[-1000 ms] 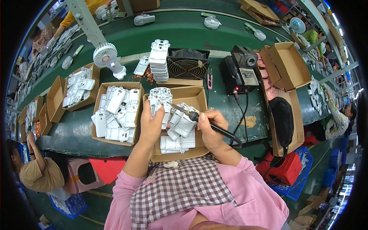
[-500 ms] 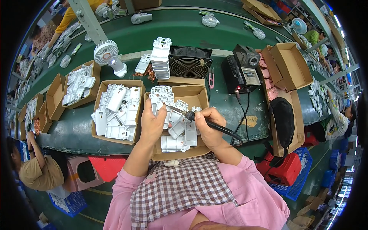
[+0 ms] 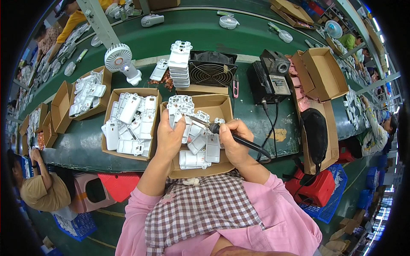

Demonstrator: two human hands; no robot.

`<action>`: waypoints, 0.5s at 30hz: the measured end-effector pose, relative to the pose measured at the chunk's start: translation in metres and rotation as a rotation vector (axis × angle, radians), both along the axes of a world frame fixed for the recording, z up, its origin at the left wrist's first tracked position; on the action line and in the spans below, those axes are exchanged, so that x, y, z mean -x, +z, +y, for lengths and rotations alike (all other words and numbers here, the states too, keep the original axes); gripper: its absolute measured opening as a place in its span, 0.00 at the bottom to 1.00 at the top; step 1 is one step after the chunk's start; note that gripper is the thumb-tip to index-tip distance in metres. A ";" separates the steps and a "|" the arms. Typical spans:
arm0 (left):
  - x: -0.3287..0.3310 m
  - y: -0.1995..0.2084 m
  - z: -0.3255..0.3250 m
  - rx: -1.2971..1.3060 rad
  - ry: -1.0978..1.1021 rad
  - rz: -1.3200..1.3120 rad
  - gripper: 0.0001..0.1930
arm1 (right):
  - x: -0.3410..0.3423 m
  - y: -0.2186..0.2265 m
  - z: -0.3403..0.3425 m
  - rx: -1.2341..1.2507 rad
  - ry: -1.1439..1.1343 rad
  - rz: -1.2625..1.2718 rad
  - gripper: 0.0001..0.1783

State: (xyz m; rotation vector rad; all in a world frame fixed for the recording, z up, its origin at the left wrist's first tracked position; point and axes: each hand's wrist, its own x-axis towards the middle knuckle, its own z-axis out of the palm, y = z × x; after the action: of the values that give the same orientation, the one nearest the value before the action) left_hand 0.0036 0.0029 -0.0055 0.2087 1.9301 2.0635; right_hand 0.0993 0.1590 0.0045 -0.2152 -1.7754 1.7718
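- The white plastic housing [image 3: 178, 112] is gripped in the left hand [image 3: 169, 137], fingers wrapped round its lower part, held up over the left half of the middle carton [image 3: 225, 106]
- The right hand [image 3: 234, 143] is clenched round the dark handle of a soldering iron [image 3: 222, 131]; its metal tip slants up-left and meets the housing – whether it truly touches is too small to tell
- Little free room here: both hands sit inside the middle carton's walls, its near edge right against the person's checked apron [image 3: 200, 205]
- The middle carton holds more white housings [image 3: 200, 149], lying loose and overlapping; those under the hands are hidden
- Left of the middle carton, touching it, a second carton [image 3: 110, 102] is packed with larger white shells [image 3: 130, 123] – piled edge to edge
- Further left of it, a third carton [image 3: 65, 96] holds smaller white parts, tilted
- Behind the middle carton stand a stack of white shells [image 3: 179, 59] and a black grille fan [image 3: 211, 72]
- Right of the middle carton sits a black soldering station [image 3: 271, 79]; its cables [image 3: 269, 128] trail down toward the bench's near edge
- A white handheld fan [image 3: 121, 62] stands upright behind the second carton
- Right of the station an open carton [image 3: 324, 72] is partly cut by lens curvature; its inside shows bare
- Other workers at the rim are bent and blurred, hard to make out
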 end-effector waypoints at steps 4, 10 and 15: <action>-0.003 0.006 0.000 -0.015 -0.027 -0.069 0.13 | -0.001 -0.001 0.001 0.019 0.002 -0.007 0.07; -0.006 0.015 0.003 -0.032 -0.048 -0.088 0.13 | 0.000 -0.002 0.001 0.002 0.017 -0.005 0.07; -0.005 0.014 0.003 -0.021 -0.069 -0.061 0.13 | 0.000 -0.002 0.001 -0.028 0.013 -0.006 0.07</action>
State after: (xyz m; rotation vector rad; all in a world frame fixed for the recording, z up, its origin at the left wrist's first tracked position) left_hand 0.0090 0.0055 0.0085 0.2113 1.8404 2.0219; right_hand 0.0992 0.1602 0.0024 -0.1988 -1.8084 1.7563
